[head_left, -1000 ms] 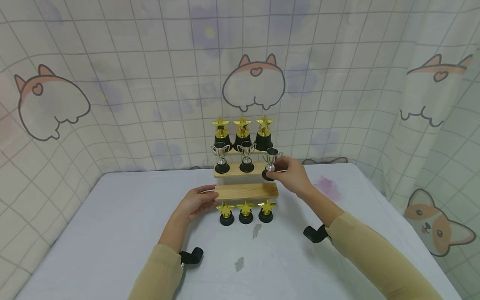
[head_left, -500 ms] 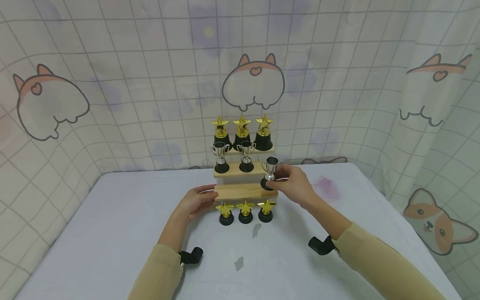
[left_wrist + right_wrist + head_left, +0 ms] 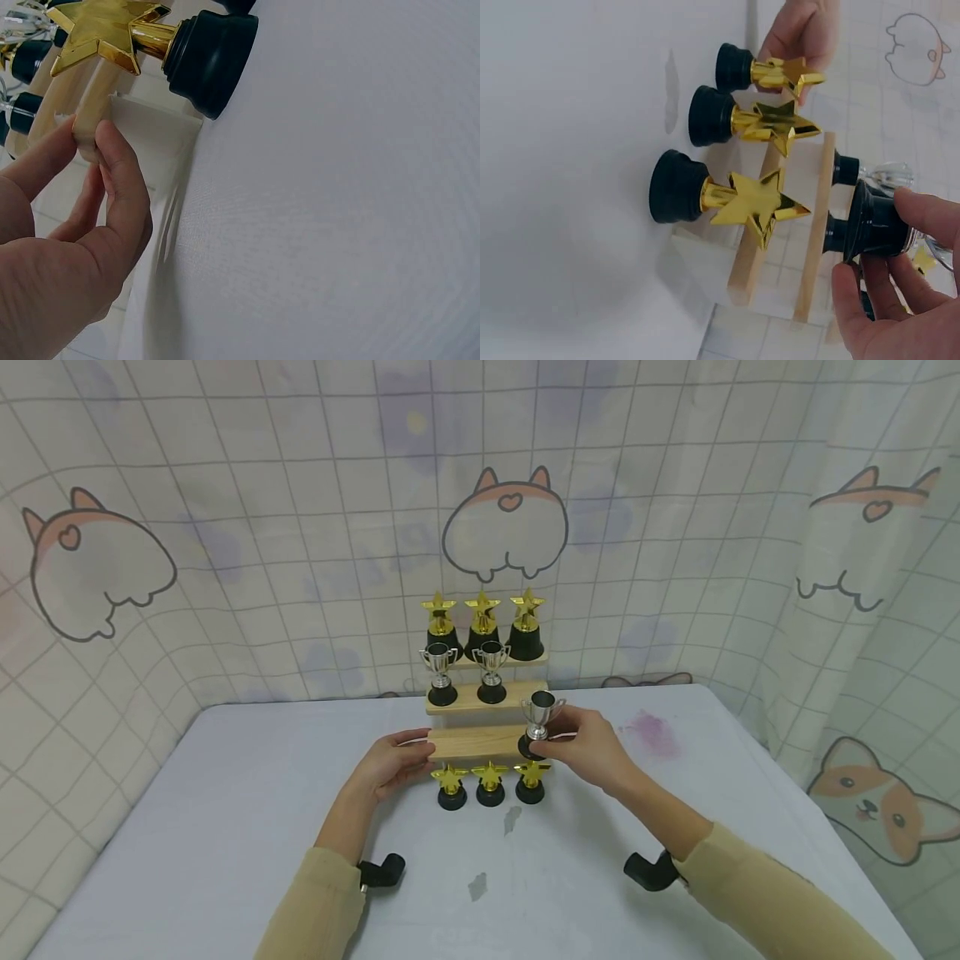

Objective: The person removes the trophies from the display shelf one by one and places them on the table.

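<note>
In the head view my right hand (image 3: 592,747) grips a small silver trophy cup (image 3: 537,718) by its black base. The cup is upright and overlaps the right end of the lowest wooden shelf (image 3: 472,742). From the right wrist, the black base (image 3: 877,221) shows between thumb and fingers, apart from the lowest plank (image 3: 750,262). My left hand (image 3: 386,767) pinches the left end of that same shelf, thumb and fingertips on its edge (image 3: 91,112). On the middle shelf (image 3: 517,697) stand two silver cups (image 3: 491,672), left and centre.
Three gold star trophies (image 3: 483,625) with tall black bases stand on the top shelf. Three shorter star trophies (image 3: 490,785) line up on the white table (image 3: 262,827) in front of the stand. A patterned curtain (image 3: 330,527) hangs behind.
My right hand has lowered the silver trophy cup from beside the middle shelf's right end toward the lowest shelf's right end. My left hand keeps its place on the shelf.
</note>
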A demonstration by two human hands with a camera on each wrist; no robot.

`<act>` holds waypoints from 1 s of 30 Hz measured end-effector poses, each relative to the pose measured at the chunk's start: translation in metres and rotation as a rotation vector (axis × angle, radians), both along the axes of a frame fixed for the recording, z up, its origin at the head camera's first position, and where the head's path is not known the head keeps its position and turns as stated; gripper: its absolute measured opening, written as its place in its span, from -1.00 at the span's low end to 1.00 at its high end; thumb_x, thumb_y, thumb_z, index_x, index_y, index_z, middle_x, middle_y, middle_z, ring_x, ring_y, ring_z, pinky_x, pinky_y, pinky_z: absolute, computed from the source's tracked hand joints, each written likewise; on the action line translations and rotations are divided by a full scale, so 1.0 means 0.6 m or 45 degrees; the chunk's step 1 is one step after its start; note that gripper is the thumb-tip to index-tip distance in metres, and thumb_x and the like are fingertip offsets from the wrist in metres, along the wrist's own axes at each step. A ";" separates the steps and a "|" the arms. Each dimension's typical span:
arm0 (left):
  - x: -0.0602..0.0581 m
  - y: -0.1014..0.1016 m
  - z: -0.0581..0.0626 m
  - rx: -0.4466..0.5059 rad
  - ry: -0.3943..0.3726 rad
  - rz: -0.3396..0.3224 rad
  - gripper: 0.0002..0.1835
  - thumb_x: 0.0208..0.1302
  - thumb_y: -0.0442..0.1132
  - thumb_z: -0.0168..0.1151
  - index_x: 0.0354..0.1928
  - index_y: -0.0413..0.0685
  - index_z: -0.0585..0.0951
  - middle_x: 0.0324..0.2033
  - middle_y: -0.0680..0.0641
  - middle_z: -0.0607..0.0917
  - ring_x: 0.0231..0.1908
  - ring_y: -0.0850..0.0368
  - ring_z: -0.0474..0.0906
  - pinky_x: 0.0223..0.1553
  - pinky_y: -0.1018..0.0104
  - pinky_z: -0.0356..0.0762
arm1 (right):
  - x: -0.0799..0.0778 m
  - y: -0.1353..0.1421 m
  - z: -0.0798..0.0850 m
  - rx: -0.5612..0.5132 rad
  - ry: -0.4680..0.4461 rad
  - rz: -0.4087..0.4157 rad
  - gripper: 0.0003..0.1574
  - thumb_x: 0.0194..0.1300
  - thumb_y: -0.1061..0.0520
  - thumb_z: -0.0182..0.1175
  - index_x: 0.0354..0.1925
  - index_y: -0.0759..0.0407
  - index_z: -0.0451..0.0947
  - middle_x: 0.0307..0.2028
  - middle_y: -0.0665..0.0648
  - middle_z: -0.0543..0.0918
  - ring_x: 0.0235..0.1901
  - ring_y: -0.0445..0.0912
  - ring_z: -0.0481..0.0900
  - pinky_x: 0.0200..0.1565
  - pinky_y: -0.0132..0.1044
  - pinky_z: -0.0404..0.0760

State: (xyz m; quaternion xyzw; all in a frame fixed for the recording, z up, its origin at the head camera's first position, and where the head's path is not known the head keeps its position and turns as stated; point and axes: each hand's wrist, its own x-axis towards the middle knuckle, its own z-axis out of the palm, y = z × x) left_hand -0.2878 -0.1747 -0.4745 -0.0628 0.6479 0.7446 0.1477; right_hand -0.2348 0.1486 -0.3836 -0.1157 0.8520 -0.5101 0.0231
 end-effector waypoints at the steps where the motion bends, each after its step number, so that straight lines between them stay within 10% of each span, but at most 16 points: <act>1: 0.000 0.001 0.001 0.001 0.000 -0.001 -0.40 0.39 -0.39 0.33 0.42 -0.30 0.40 0.19 -0.33 0.59 -0.06 0.05 0.70 -0.06 0.26 0.71 | 0.002 -0.001 -0.001 -0.001 -0.002 0.001 -0.64 0.25 0.16 0.48 -0.04 0.28 0.64 -0.09 0.19 0.72 -0.04 0.10 0.72 -0.01 -0.11 0.73; 30: 0.004 0.003 0.006 0.003 -0.033 0.015 -0.39 0.38 -0.40 0.33 0.43 -0.27 0.40 0.23 -0.33 0.55 -0.06 0.06 0.69 -0.06 0.28 0.71 | 0.055 -0.041 -0.047 -0.053 -0.060 0.165 -0.70 0.16 0.23 0.53 -0.17 0.23 0.65 -0.21 0.12 0.72 -0.19 0.04 0.73 -0.14 -0.24 0.75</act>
